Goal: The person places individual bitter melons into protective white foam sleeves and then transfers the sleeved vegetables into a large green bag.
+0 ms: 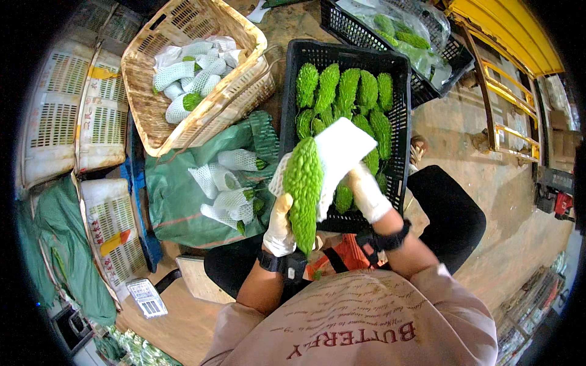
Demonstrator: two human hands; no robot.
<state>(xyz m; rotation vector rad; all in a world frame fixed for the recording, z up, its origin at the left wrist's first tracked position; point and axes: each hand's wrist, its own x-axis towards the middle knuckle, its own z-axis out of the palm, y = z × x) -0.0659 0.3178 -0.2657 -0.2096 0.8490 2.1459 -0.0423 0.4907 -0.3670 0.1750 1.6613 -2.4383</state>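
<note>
A green bitter melon (303,192) stands nearly upright in my gloved left hand (280,226), with white foam netting showing behind its left side. My gloved right hand (368,192) holds a white sheet (345,146), perhaps paper, beside the melon; white netting hangs below the sheet. Both hands are over the near part of a black plastic crate (406,114) of bare bitter melons (348,89). The fingers of both hands are partly hidden.
Net-wrapped melons (238,160) lie on a green woven sack (171,201) at left. Beyond it, a tilted, stained plastic crate (137,110) holds more wrapped ones. Another black crate (423,87) with melons under clear film stands at upper right, near a yellow metal frame (512,100).
</note>
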